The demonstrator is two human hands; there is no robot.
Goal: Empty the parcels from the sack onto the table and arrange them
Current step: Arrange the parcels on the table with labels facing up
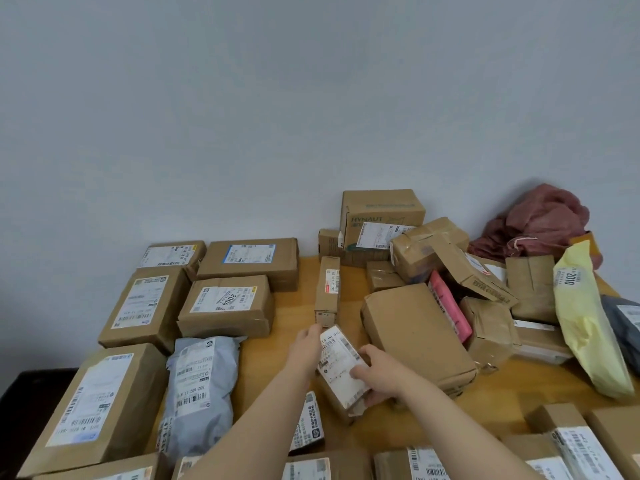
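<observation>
Held small labelled parcel (341,365) above table (298,289) middle, right hand (374,375) curled round near-right edge; left hand (308,341) against far-left corner, fingers hidden, grip untellable. Saw maroon sack (543,220) far right, partly masked by piled parcels (429,251).

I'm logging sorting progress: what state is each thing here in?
small labelled box: label up, gripped by both hands
left hand: grips the box's far end
right hand: grips its near end
red sack: crumpled, slumped at the back right
yellow mailer bag: propped at a slant, not flat
pink parcel: standing on edge, wedged in
grey mailer bag: lying flat, label up
HYNAUT box: upright, closed
</observation>
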